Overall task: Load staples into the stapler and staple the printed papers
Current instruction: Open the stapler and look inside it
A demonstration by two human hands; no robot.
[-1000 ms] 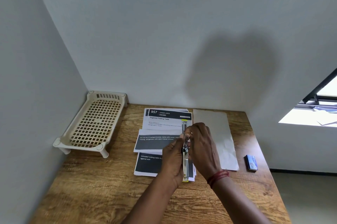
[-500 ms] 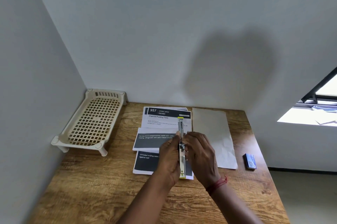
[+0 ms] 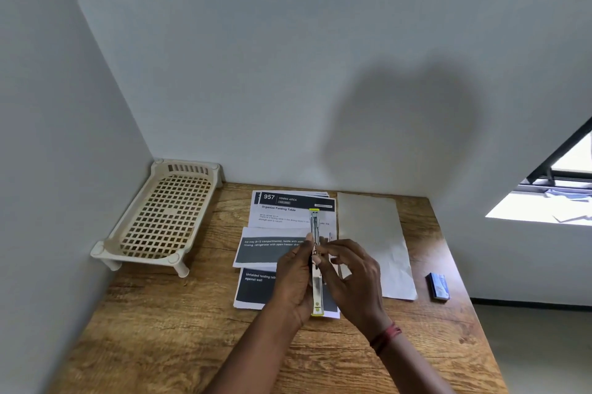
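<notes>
A slim metal stapler (image 3: 315, 233) with yellow ends is swung fully open into one long straight strip above the printed papers (image 3: 275, 230). My left hand (image 3: 293, 278) grips its lower half from the left. My right hand (image 3: 349, 278) is at the stapler's middle from the right, thumb and forefinger pinched at the hinge; whether they hold staples is too small to tell. The papers carry dark header blocks and lie overlapped at the table's middle. A small blue staple box (image 3: 438, 286) sits on the table to the right.
A blank white sheet (image 3: 378, 240) lies right of the printed papers. A cream lattice plastic tray (image 3: 160, 220) on short legs stands in the back left corner. Walls close the wooden table (image 3: 179, 329) at the left and back; the right edge drops to the floor.
Both hands have slid toward me along the open stapler, so more of its far yellow-tipped end shows. My right hand's fingers have spread wider. Papers and box have not moved.
</notes>
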